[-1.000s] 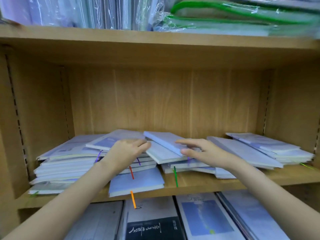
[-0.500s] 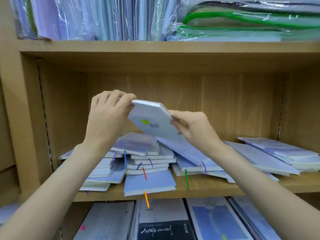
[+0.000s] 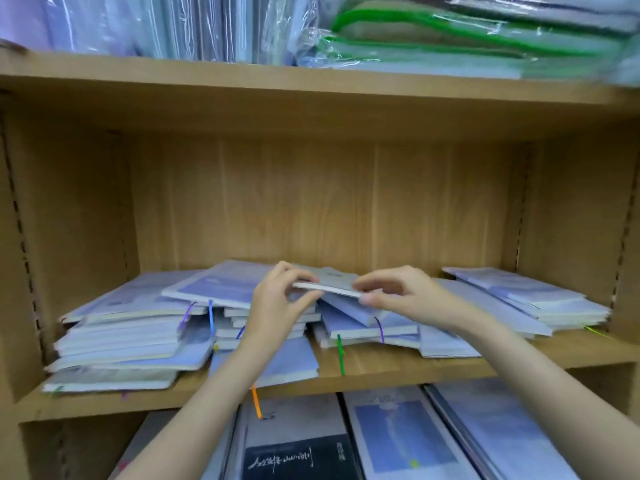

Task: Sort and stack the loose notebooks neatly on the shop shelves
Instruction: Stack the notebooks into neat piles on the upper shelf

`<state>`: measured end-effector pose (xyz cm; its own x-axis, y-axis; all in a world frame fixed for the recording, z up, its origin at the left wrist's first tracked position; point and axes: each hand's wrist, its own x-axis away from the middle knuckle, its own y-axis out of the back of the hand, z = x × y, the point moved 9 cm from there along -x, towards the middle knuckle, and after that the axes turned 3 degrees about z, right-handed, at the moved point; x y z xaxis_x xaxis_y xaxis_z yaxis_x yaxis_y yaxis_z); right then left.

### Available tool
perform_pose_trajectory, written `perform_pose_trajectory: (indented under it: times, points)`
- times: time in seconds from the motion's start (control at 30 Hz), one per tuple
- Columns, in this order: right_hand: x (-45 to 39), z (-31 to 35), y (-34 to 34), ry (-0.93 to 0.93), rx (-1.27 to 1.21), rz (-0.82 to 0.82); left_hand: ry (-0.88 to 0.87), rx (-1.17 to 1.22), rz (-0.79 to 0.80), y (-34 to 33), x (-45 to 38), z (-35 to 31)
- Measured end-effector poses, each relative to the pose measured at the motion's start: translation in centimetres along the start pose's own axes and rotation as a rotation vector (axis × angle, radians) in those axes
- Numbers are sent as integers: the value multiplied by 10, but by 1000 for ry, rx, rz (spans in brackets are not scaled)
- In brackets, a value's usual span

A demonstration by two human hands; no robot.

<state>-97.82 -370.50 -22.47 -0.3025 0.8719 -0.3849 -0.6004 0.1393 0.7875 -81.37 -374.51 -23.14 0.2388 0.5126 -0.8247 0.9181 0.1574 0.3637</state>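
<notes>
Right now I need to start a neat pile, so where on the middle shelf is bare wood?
Bare wood shows on the shelf at the front right, before the right stack, and in a narrower strip by the green ribbon. The left stack and middle heap crowd the rest. Both the left hand and right hand grip a notebook.

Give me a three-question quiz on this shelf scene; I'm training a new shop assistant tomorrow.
1. True or false: the left hand and right hand hold the same notebook.
2. The green ribbon hangs over the edge of: A) the top shelf, B) the middle shelf, C) the floor.
3. What colour is the ribbon dangling below the left forearm?

Key: 1 true; 2 B; 3 orange.
</notes>
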Motion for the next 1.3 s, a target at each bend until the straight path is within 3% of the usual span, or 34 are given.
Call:
perform_pose_trajectory:
  times: [0.17,0.3,0.4,0.5,0.77,0.93,1.07,1.17,1.3]
  points:
    - [-14,9,-6,58,250,-142,137,258,-103,4,8,-1]
    - [-11,2,9,59,203,-281,214,294,-143,15,10,19]
    - [-7,-12,4,-4,166,-190,236,173,-50,11,16,32]
    - [-6,-23,-17,-48,156,-47,152,2,-28,11,28,32]
    - [-43,17,-57,83,271,12,-30,-271,-167,81,56,21]
    - [-68,13,-47,-67,382,-11,173,-558,-137,142,67,65]
    - [-91,70,-78,106,358,18,358,-753,-63,160,79,94]
    - [-120,118,-112,216,375,33,365,-827,-59,175,90,101]
    - [-158,165,-171,328,380,168,327,-898,-3,193,110,110]
